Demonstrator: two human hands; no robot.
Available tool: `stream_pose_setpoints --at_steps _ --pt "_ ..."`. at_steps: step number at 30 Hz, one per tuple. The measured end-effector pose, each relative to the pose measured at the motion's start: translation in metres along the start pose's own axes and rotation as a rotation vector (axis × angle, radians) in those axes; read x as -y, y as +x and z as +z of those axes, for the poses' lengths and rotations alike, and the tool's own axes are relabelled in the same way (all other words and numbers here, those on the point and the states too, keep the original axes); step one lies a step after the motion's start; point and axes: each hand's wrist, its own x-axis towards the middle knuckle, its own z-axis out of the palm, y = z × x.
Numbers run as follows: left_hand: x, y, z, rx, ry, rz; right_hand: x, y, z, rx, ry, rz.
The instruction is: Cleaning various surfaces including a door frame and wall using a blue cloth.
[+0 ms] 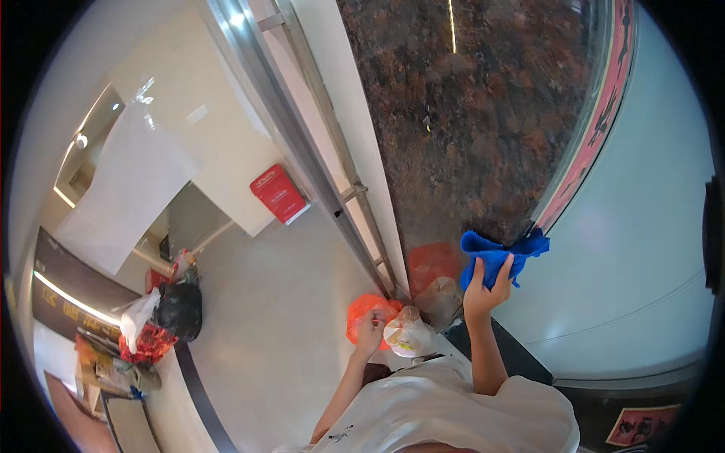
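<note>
My right hand grips a bunched blue cloth, which touches the dark mottled glossy panel at the lower end of a red paper strip bearing black writing. At waist height, the curled fingers of my left hand are closed at an orange plastic bag. Just right of it is a pale translucent plastic bag with something inside; its contents cannot be made out. The glossy panel mirrors both bags.
A metal door frame runs along the panel's left side. Beyond it, a red box stands by the wall. Black bag and other bundles lie farther left. To the right is a pale smooth panel.
</note>
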Motion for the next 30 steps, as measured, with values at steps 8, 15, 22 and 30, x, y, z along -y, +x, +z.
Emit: stream_pose_setpoints --at_steps 8,15,22,30 --pt "-0.04 0.063 -0.023 0.379 -0.057 0.289 0.039 0.004 0.011 -0.112 -0.082 0.238" --pt "-0.095 0.117 -0.134 0.301 -0.105 0.488 0.102 0.073 0.042 -0.404 -0.436 -0.021" --pt "-0.178 0.174 -0.237 0.036 -0.194 0.959 0.18 0.103 0.125 -0.159 -0.53 -0.237" --pt "-0.133 0.189 -0.227 0.159 -0.344 0.764 0.195 0.108 0.15 -0.099 -0.469 -0.35"
